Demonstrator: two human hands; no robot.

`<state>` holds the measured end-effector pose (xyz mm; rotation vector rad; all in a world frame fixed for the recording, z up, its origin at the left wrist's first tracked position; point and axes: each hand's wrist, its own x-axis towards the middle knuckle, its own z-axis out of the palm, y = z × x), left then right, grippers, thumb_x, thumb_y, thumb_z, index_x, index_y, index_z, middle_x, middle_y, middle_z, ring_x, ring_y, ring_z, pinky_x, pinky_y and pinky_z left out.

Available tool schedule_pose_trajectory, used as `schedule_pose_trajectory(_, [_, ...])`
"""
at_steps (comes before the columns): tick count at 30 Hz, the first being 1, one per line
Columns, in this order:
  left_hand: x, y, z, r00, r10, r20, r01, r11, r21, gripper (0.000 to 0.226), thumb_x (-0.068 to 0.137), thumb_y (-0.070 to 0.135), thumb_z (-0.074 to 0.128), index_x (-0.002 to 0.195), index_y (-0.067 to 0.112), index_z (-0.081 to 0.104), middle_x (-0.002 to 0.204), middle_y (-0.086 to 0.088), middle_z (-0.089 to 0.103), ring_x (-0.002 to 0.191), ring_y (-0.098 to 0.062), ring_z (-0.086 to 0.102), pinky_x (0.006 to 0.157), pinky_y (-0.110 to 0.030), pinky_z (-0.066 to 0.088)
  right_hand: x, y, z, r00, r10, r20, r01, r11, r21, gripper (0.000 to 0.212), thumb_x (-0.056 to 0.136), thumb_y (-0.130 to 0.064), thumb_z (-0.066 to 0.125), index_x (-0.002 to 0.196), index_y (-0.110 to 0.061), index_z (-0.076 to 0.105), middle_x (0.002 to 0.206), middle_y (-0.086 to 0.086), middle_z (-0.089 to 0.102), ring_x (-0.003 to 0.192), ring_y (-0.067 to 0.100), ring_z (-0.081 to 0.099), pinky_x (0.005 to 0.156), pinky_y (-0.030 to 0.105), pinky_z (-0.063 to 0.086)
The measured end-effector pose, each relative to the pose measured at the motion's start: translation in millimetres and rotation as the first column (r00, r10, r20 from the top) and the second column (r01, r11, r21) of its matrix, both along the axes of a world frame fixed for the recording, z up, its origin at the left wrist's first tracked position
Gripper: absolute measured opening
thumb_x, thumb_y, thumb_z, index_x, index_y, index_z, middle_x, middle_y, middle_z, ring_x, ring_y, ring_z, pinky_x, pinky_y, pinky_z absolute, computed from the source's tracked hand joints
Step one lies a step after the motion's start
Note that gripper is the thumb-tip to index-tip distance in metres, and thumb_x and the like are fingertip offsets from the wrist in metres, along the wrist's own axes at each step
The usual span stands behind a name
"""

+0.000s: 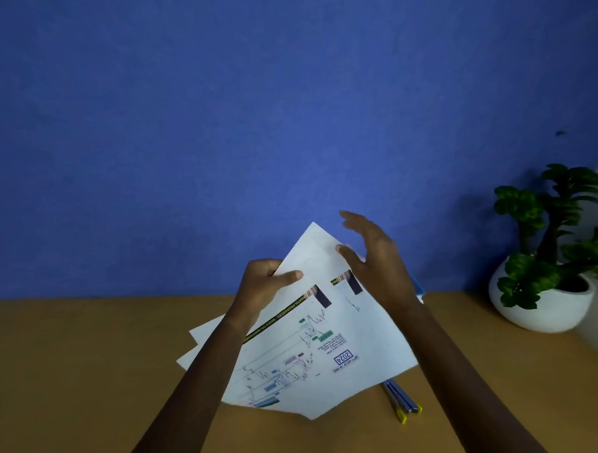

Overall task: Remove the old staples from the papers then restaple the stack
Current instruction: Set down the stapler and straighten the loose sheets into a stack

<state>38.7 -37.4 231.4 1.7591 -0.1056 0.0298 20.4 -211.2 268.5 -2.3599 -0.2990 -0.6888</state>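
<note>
Holding the papers (315, 328) tilted above the worktop (74, 373), the left hand (262, 289) keeps a closed grip on their far left corner, likely to expose a staple. Right hand (374, 257) hovers open at the far edge, grasping nothing. Loose sheets (203, 336) lie beneath; pens (401, 400) near right.

The papers (316, 345) are white printed sheets with charts, fanned loosely and tilted up off the desk (74, 373), top sheet corner raised highest.
</note>
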Motion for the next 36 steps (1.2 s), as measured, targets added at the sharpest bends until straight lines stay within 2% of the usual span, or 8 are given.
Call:
schedule_pose_trajectory(3, [1.4,0.5,0.5,0.997,0.054,-0.047,-0.058,0.994,-0.09,0.013,0.081,0.011,0.067,0.088,0.0,0.067,0.092,-0.013,0.066,0.083,-0.026,0.061,0.073,-0.027,0.048,-2.5,13.6,-12.3,0.983,-0.038,0.178,0.046,0.998,-0.042,0.03,0.092,-0.013,0.054,0.122,-0.014,0.057,0.123,0.009,0.059,0.116,0.024,0.049,0.089,0.024,0.038])
schedule_pose_trajectory(8, [0.8,-1.6,1.8,0.996,0.077,-0.034,-0.08,0.991,-0.108,0.016,0.084,0.014,0.064,0.094,0.002,0.064,0.096,-0.007,0.065,0.077,-0.017,0.062,0.063,-0.02,0.05,-1.8,31.4,-31.8,0.996,0.041,0.081,-0.018,0.967,-0.255,0.027,0.089,-0.018,0.057,0.113,-0.008,0.065,0.123,0.012,0.063,0.113,0.027,0.057,0.091,0.03,0.048])
schedule_pose_trajectory(11, [1.0,-2.6,3.2,0.995,0.099,-0.023,-0.101,0.989,-0.104,0.012,0.085,0.016,0.062,0.091,0.006,0.063,0.093,-0.006,0.065,0.072,-0.016,0.062,0.059,-0.019,0.049,-2.8,33.0,-32.6,0.973,0.141,0.18,-0.063,0.922,-0.382,0.03,0.066,-0.012,0.079,0.092,0.0,0.072,0.096,0.02,0.073,0.082,0.036,0.07,0.068,0.038,0.059])
schedule_pose_trajectory(15, [1.3,-1.8,5.7,0.997,0.079,-0.012,-0.08,0.993,-0.087,0.011,0.085,0.018,0.062,0.075,0.015,0.062,0.083,-0.003,0.066,0.061,-0.007,0.063,0.048,-0.013,0.051,-0.2,31.4,-28.7,0.929,0.188,0.319,-0.019,0.884,-0.467,0.039,0.045,-0.012,0.092,0.078,-0.004,0.074,0.074,0.015,0.074,0.059,0.028,0.07,0.049,0.03,0.058])
schedule_pose_trajectory(19, [-0.9,-2.1,10.3,0.999,0.035,0.005,-0.034,0.993,-0.11,0.016,0.086,0.019,0.061,0.07,0.024,0.061,0.08,0.001,0.066,0.06,-0.005,0.064,0.045,-0.009,0.051,1.7,28.4,-25.4,0.901,0.228,0.369,-0.008,0.859,-0.511,0.042,0.041,-0.014,0.093,0.077,-0.006,0.074,0.071,0.012,0.074,0.055,0.024,0.07,0.047,0.026,0.056])
schedule_pose_trajectory(23, [-1.0,-3.8,12.8,1.0,0.007,0.016,-0.006,0.994,-0.113,0.006,0.087,0.018,0.059,0.087,0.013,0.063,0.091,-0.005,0.067,0.071,-0.013,0.065,0.063,-0.022,0.054,3.6,26.5,-24.0,0.896,0.245,0.371,-0.013,0.848,-0.53,0.045,0.039,-0.015,0.093,0.078,-0.004,0.074,0.071,0.011,0.075,0.055,0.023,0.071,0.046,0.024,0.056])
schedule_pose_trajectory(26, [-1.5,-4.0,14.4,1.0,-0.013,0.006,0.013,0.994,-0.11,0.015,0.088,0.017,0.058,0.097,0.008,0.064,0.096,-0.007,0.067,0.076,-0.02,0.066,0.068,-0.024,0.053,5.6,25.8,-22.4,0.889,0.252,0.382,-0.004,0.84,-0.543,0.044,0.04,-0.017,0.093,0.077,-0.005,0.073,0.069,0.01,0.074,0.052,0.022,0.069,0.045,0.022,0.054])
schedule_pose_trajectory(36, [-1.1,-9.6,14.5,0.999,0.001,-0.035,-0.004,0.994,-0.105,0.007,0.089,0.012,0.056,0.085,0.01,0.062,0.079,-0.004,0.064,0.059,-0.01,0.06,0.039,-0.007,0.047,19.3,25.2,-24.9,0.848,0.327,0.418,0.055,0.729,-0.682,0.037,0.044,-0.017,0.093,0.071,-0.007,0.07,0.062,0.007,0.069,0.048,0.016,0.065,0.037,0.017,0.049])
